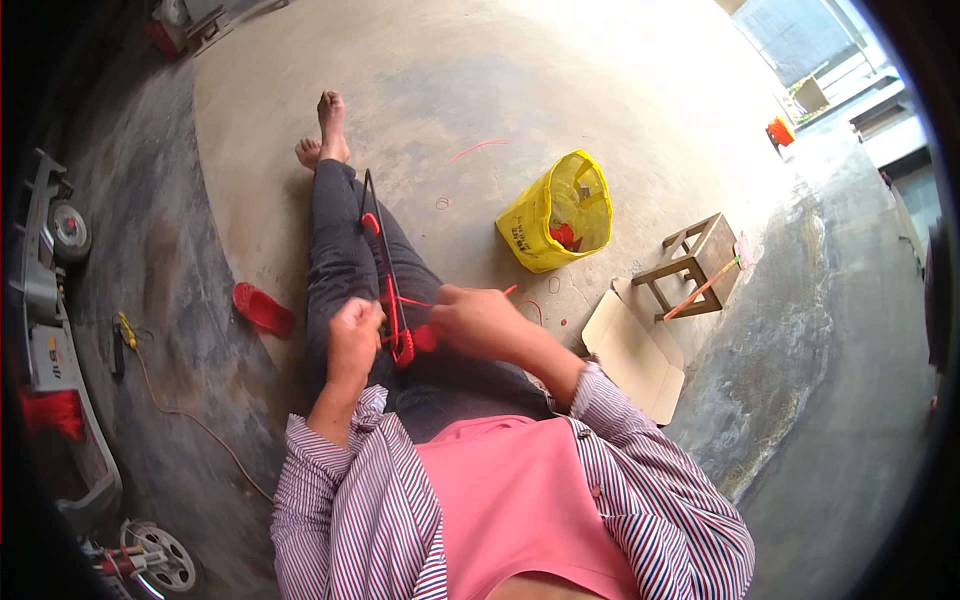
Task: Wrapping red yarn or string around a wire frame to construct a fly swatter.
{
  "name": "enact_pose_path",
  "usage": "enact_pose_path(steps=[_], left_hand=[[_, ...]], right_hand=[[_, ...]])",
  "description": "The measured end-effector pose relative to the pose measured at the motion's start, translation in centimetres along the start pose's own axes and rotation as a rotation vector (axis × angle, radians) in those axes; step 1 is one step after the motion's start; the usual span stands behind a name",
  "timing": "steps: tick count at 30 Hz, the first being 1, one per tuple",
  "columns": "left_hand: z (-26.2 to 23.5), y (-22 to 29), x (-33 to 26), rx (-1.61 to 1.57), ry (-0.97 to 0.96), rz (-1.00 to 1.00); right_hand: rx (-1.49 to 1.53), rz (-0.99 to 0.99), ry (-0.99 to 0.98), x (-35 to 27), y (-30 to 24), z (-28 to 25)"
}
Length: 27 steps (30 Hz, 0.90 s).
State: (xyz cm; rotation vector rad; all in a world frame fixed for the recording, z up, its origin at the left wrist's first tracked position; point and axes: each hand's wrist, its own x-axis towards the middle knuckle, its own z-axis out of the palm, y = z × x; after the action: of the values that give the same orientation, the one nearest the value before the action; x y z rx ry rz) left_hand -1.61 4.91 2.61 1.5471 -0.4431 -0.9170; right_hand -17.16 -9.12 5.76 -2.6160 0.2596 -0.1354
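A thin black frame with red parts [392,290] lies lengthwise along my thighs; its exact kind I cannot tell. My left hand [355,345] is closed at the frame's left side, fingers pinched on a red strand [415,302] that crosses the frame. On the other side my right hand [480,320] is closed round the same strand, and a loose end sticks out past its knuckles. Below that hand, a red patch beside the frame is blurred. My legs in dark trousers [340,240] stretch out ahead on the floor.
A yellow bag [525,225] with red pieces inside stands right of my legs. Beyond the open cardboard [630,350] is a wooden stool [700,265] with a stick leaning on it. A red slipper [262,308] and a yellow cable [185,412] lie left, near a wheeled vehicle [60,340].
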Motion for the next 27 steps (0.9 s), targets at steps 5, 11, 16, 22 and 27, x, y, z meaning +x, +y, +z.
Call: enact_pose_path(steps=[5,11,16,22,27], left_hand=[[0.8,-2.1,0.5,0.500,0.037,0.152],[0.0,-1.1,1.3,0.343,0.133,0.265],[0.8,3.8,-1.1,-0.222,0.068,0.072],[1.1,3.6,-1.3,-0.464,-0.136,-0.058],[2.0,2.6,-0.6,-0.251,-0.114,-0.195]], right_hand=[[0.252,0.257,-0.031,3.0,-0.6,2.1],[0.574,0.225,0.174,2.0,0.9,1.9],[0.433,-0.090,0.430,1.3,-1.7,-0.1],[1.379,0.207,0.358,-0.4,-2.7,-1.2],[1.710,0.052,0.561,-4.1,1.1,-6.4]])
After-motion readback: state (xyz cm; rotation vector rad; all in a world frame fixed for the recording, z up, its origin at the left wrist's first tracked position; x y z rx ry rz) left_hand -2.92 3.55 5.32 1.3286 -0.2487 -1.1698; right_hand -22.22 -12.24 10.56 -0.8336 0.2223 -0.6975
